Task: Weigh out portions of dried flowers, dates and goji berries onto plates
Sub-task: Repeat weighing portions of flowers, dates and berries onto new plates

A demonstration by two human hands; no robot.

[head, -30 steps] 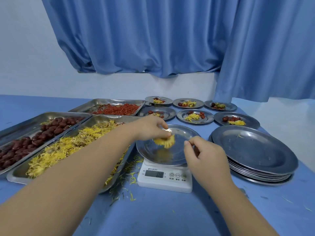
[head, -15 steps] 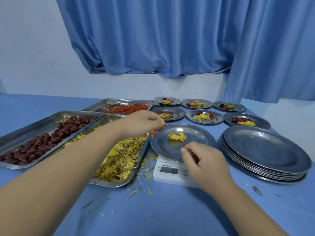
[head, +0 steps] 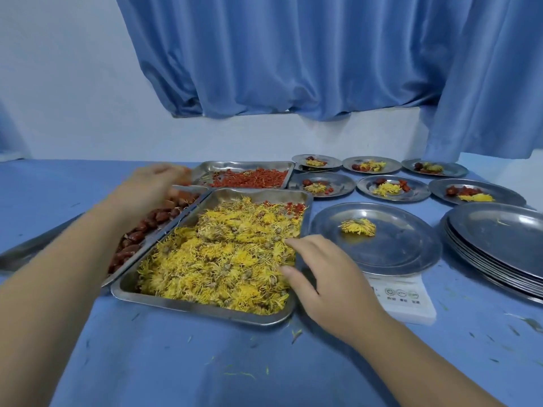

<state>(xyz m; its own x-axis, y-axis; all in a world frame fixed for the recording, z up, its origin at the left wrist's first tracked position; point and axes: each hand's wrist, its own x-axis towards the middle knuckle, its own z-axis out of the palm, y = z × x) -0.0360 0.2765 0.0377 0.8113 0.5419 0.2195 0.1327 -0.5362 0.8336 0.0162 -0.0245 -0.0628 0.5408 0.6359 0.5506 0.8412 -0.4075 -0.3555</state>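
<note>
1. The right hand [head: 326,283] is seen with a wide grip: the fingers are spread and relaxed, and nothing is held in them.
2. Its fingertips [head: 291,242] are placed at the right edge of the flower tray [head: 202,310], at the margin of the dried flowers [head: 223,259]; whether the petals are touched cannot be told.
3. The left hand [head: 150,186] is shown blurred at the centre left of the frame, above the far end of the dates [head: 138,230]. Its grip cannot be judged, nor can it be told whether anything is held.
4. The flowers are heaped as a shaggy yellow mass of thin petals in a rectangular metal tray with rounded corners.
5. The dates are seen as glossy, dark red ovals in a second metal tray [head: 26,251] just to the left.
6. The goji berries [head: 252,179], small and bright red, are spread in a third tray [head: 244,164] behind.
7. One flower head [head: 358,227] is laid on a round, shiny metal plate [head: 396,254], which is carried by a white scale [head: 411,304] just right of the right hand.
8. A stack of empty plates [head: 505,242] is set at the right edge of the frame.
9. Six small plates [head: 421,190] with mixed portions are ranged in two rows behind it.
10. Loose petals are scattered over the blue tabletop [head: 176,362].
</note>
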